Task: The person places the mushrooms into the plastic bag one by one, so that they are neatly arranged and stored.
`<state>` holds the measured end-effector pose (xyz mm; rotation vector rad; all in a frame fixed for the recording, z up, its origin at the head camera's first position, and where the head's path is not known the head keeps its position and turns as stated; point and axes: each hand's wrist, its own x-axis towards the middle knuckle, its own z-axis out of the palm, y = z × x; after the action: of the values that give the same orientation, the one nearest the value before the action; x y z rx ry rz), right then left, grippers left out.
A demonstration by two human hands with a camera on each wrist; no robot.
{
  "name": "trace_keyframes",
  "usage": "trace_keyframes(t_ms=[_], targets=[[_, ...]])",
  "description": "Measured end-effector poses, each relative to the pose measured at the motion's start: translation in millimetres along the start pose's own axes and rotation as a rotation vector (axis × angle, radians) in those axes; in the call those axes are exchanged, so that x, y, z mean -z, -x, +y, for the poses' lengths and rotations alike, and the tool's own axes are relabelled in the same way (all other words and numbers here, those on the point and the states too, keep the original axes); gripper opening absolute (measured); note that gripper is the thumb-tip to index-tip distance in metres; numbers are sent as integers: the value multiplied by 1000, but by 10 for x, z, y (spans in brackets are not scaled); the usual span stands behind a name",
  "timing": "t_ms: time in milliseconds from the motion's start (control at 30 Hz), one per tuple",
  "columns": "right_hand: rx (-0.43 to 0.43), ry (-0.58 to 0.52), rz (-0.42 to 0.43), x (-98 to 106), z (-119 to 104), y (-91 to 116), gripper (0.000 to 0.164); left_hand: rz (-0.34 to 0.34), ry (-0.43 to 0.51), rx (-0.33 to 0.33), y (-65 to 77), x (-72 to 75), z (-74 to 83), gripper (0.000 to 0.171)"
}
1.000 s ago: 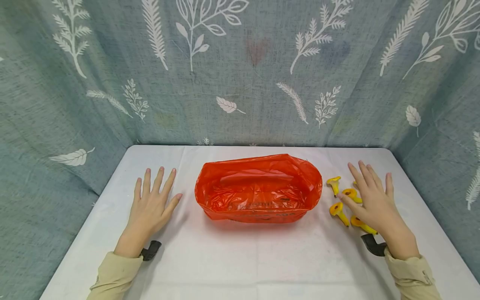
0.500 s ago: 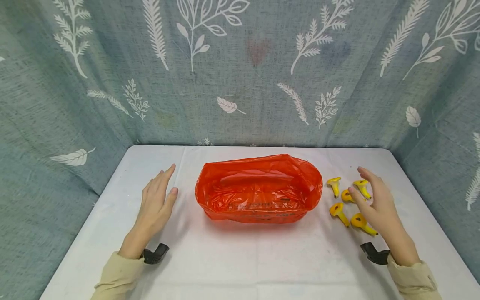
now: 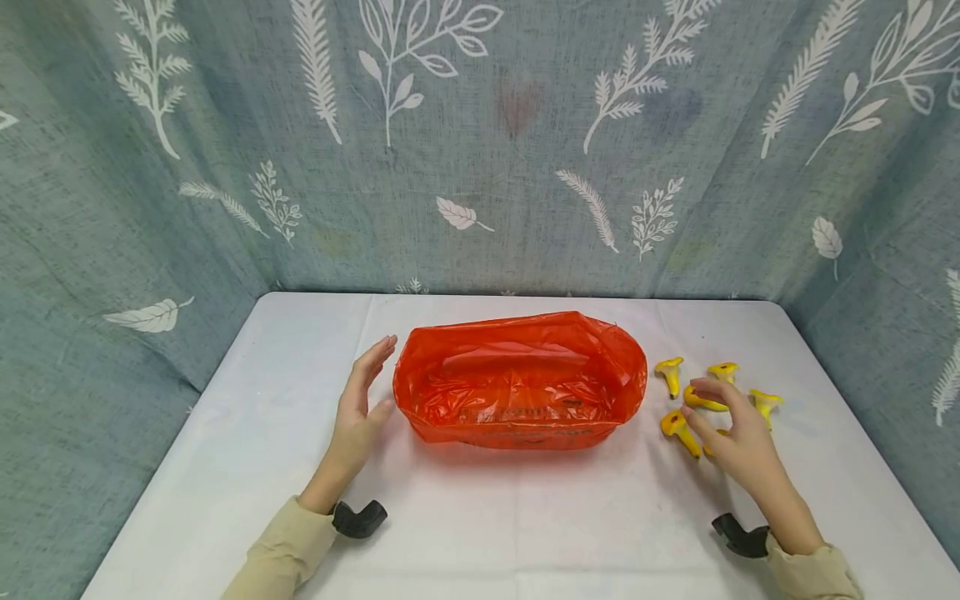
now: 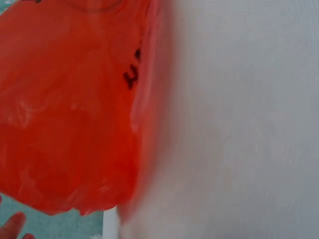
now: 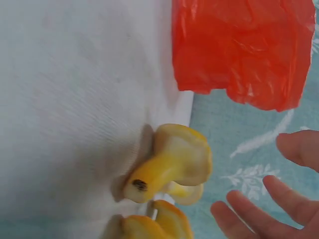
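Observation:
A red plastic bag (image 3: 517, 429) stands with its mouth spread wide in the middle of the table. My left hand (image 3: 352, 425) is beside its left end, fingers relaxed and fingertips close to the rim. Several yellow chanterelle-like mushrooms (image 3: 678, 432) lie to the right of the bag. Over them hovers my right hand (image 3: 738, 442), thumb and forefinger apart, nearest a mushroom (image 3: 707, 400) behind the fingertips. Another mushroom is partly hidden under this hand. In the right wrist view, fingers (image 5: 249, 214) hold nothing, and a mushroom (image 5: 172, 157) lies in front of them.
A white cloth covers the table (image 3: 465, 525). Behind it and at both sides hangs a grey-green curtain (image 3: 480, 250) with white leaf prints. Black wrist mounts (image 3: 360, 519) stick out inward from both sleeves.
My left hand has moved right, from the table's left side to the bag. The right hand has turned and lowered slightly over the mushrooms, uncovering one at the far right.

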<state>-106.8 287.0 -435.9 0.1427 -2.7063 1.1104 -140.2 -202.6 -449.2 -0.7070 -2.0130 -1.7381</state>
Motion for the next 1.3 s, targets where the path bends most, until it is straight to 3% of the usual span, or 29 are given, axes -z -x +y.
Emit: trace_keyframes(t_ms=[100,233,500,767,1300], targets=[[1,25,-12,-20,19,2,39,-8,50,-51,-5,-83,-55,64],[73,63,-6,-55,42,-26,41,-4,131,-73,-22,-169,-124,60],[197,185,-43,-70,66,-70,41,15,84,-69,5,-256,-259,61],[93,227,-159,-37,66,-82,39,7,102,-45,92,-251,-383,75],[25,213,-216,-60,85,-107,30,-32,98,-47,102,-242,-451,80]])
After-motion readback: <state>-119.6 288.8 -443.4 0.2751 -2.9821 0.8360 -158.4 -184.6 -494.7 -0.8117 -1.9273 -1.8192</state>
